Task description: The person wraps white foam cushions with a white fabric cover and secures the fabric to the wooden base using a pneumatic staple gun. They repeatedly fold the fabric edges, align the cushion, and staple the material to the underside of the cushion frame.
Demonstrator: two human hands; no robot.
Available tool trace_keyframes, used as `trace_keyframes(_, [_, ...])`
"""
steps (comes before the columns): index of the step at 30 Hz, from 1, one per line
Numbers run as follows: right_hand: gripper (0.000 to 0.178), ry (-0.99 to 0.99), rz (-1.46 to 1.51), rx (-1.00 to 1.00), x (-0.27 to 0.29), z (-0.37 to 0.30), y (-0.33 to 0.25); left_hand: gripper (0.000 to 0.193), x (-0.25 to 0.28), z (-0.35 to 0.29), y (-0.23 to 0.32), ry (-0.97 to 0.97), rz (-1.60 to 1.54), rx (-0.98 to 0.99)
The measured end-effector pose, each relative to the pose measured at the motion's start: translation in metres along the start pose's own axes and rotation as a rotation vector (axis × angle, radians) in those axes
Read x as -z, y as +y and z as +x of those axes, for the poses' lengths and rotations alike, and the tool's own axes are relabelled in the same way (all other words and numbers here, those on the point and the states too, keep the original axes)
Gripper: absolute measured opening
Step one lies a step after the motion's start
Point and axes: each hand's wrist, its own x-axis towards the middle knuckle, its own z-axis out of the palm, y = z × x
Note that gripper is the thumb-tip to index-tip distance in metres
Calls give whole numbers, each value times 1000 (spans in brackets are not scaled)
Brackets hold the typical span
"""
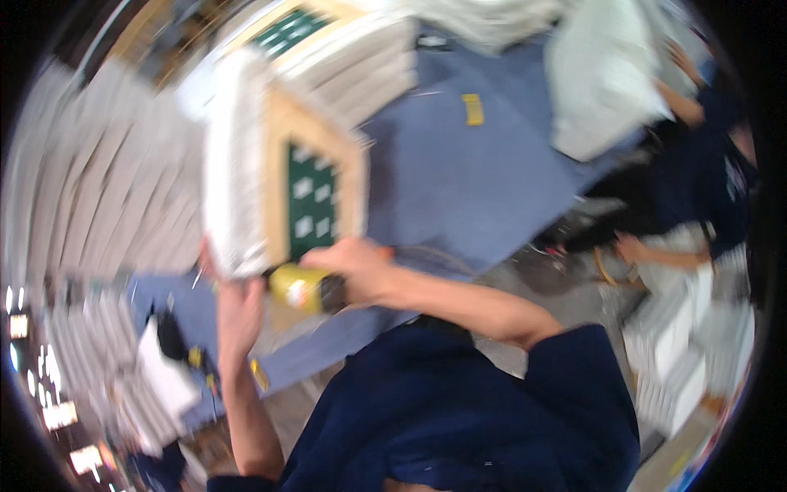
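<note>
A white padded panel point(229, 164) with a light wooden frame point(277, 148) and a dark green, white-patterned middle point(313, 197) stands tilted on edge in front of me. My left hand point(238, 299) is closed on the lower corner of this panel, partly hidden behind the padding. A yellow power tool point(297, 289) with a black rear end is gripped in my right hand point(361, 266), its front close to the panel's lower edge. Motion blur hides exactly what kind of tool it is and whether it touches the frame.
Stacks of white padded panels point(106, 180) rise at left, and another framed panel point(328, 37) lies behind. On the blue-grey table point(492, 189) is a yellow object point(473, 109). A co-worker point(697, 180) at right handles a large white piece point(602, 82). White stacks point(676, 361) stand at lower right.
</note>
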Motion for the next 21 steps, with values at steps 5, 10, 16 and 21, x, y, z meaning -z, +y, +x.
trace_keyframes(5, [50, -44, -132, -13, 0, 2, -20, 95, 11, -9, -6, -23, -378, 83])
trace_keyframes(10, [55, 30, -209, -484, 17, -89, 22, 101, 18, 0, -21, -23, -247, 10])
trace_keyframes(16, [47, 120, -721, -888, 32, -181, 141, 99, 11, -6, -4, 48, -330, -3])
trace_keyframes(21, [40, 279, -116, -512, 25, -85, 61, 92, 5, -7, 1, 164, -239, -38])
